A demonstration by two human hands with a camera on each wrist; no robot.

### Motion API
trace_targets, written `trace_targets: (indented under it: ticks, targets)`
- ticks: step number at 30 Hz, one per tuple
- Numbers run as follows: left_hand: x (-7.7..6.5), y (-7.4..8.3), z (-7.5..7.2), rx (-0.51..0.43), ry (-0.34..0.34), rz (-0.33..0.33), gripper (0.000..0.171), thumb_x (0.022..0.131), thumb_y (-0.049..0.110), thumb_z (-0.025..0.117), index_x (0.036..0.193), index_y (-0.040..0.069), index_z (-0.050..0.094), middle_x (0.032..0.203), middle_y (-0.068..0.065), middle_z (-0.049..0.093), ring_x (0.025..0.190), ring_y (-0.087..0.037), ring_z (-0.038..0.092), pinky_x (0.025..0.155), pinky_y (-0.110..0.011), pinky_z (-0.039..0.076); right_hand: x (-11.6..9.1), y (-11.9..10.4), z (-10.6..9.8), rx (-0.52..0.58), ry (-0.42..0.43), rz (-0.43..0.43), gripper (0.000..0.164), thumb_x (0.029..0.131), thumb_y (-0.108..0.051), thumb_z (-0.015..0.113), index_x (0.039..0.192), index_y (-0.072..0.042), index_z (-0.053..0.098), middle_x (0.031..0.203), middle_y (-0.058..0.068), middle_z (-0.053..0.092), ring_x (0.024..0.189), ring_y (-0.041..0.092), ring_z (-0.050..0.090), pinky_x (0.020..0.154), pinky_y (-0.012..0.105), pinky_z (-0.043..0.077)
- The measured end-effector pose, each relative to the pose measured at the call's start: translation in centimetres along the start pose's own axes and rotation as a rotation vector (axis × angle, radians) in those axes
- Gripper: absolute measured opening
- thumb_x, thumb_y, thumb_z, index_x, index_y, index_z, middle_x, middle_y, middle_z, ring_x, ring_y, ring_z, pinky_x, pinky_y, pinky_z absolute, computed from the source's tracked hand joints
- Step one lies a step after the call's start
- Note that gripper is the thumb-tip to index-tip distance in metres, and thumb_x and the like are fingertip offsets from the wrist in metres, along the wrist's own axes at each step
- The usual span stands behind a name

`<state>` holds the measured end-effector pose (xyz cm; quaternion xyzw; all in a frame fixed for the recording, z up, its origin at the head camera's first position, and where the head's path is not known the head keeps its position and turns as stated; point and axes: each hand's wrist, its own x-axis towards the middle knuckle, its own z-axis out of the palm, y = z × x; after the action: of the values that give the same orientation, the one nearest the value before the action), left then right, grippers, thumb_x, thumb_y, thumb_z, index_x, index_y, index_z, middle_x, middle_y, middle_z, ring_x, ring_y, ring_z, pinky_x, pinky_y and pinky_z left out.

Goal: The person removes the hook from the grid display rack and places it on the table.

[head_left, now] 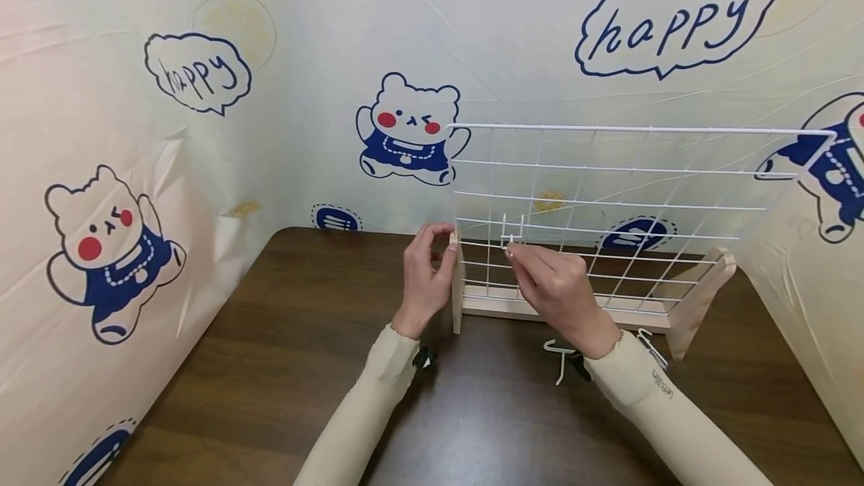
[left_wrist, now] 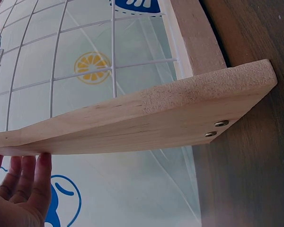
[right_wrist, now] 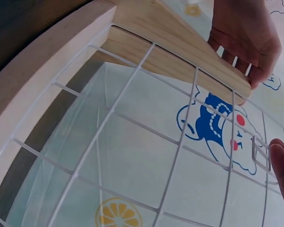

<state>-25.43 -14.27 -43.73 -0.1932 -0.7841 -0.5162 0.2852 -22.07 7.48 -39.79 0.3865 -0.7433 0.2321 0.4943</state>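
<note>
A white wire grid [head_left: 648,205] stands upright in a wooden base [head_left: 634,317]. My left hand [head_left: 429,272] holds the top of the left wooden side post [head_left: 457,291], its fingers [left_wrist: 41,177] against the outer face. At the grid's left part, my right hand [head_left: 560,287] pinches a small white wire hook [head_left: 512,235] between thumb and fingers. In the right wrist view the hook's squared loop [right_wrist: 261,153] lies at the grid wires beside the thumb [right_wrist: 280,158]. Whether it is fully seated on a wire cannot be told.
Two more white hooks lie on the dark wooden table: one hook [head_left: 559,357] below my right wrist, another hook [head_left: 652,347] near the right wooden support [head_left: 702,302], partly behind my sleeve. A printed cloth [head_left: 324,133] hangs behind and around the table.
</note>
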Motion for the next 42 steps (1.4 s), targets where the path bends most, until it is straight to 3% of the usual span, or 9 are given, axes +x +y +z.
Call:
trace_targets:
  ticks: [11,18,25,32,37,42]
  targets:
    - [0.1,-0.1,0.0,0.006,-0.003,0.007,0.026,0.099,0.012,0.059,0.119,-0.003,0.066,0.113,-0.013,0.07,0.103,-0.024,0.069,0.071,-0.029,0.06,0.7,-0.8,-1.1,-0.012,0.05,-0.059,0.022,0.103,-0.009,0.058,0.098,0.002,0.076,0.086,0.016,0.08,0.071,0.03,0.078,0.056,0.041,0.061]
    - [0.0,0.0,0.0,0.011,-0.006,-0.003,0.023,0.1,0.013,0.059,0.119,0.003,0.067,0.114,-0.012,0.071,0.103,-0.023,0.068,0.072,-0.029,0.06,0.6,-1.3,-1.6,-0.02,0.078,-0.082,0.023,0.103,-0.011,0.059,0.097,0.001,0.078,0.084,0.013,0.08,0.069,0.027,0.078,0.055,0.04,0.06]
    - [0.0,0.0,0.0,0.005,-0.007,-0.005,0.024,0.1,0.013,0.059,0.119,0.0,0.067,0.114,-0.012,0.071,0.102,-0.024,0.068,0.071,-0.03,0.06,-0.3,-1.7,-1.7,0.002,0.058,-0.082,0.022,0.103,-0.009,0.06,0.097,0.002,0.077,0.083,0.014,0.08,0.069,0.027,0.078,0.057,0.039,0.061]
    - [0.0,0.0,0.0,-0.002,-0.009,-0.003,0.026,0.1,0.011,0.059,0.12,-0.003,0.066,0.114,-0.013,0.07,0.104,-0.025,0.068,0.072,-0.043,0.062,-1.3,-1.8,-1.7,0.006,0.052,-0.081,0.024,0.104,-0.01,0.059,0.095,0.003,0.078,0.083,0.014,0.08,0.069,0.026,0.078,0.057,0.039,0.061]
    - [-0.1,0.0,0.1,0.002,-0.006,-0.005,0.026,0.1,0.012,0.059,0.119,-0.003,0.066,0.114,-0.013,0.071,0.103,-0.025,0.068,0.071,-0.039,0.061,-1.6,-1.9,-1.7,0.026,0.04,-0.083,0.026,0.104,-0.011,0.058,0.096,0.004,0.077,0.084,0.015,0.08,0.069,0.026,0.078,0.058,0.038,0.061]
    - [0.0,0.0,0.1,-0.005,-0.004,-0.009,0.026,0.099,0.011,0.059,0.119,-0.004,0.066,0.113,-0.014,0.07,0.103,-0.026,0.068,0.071,-0.045,0.061,-1.9,-1.8,-1.7,0.033,0.033,-0.091,0.027,0.105,-0.011,0.057,0.096,0.005,0.077,0.083,0.015,0.079,0.068,0.026,0.077,0.057,0.037,0.061]
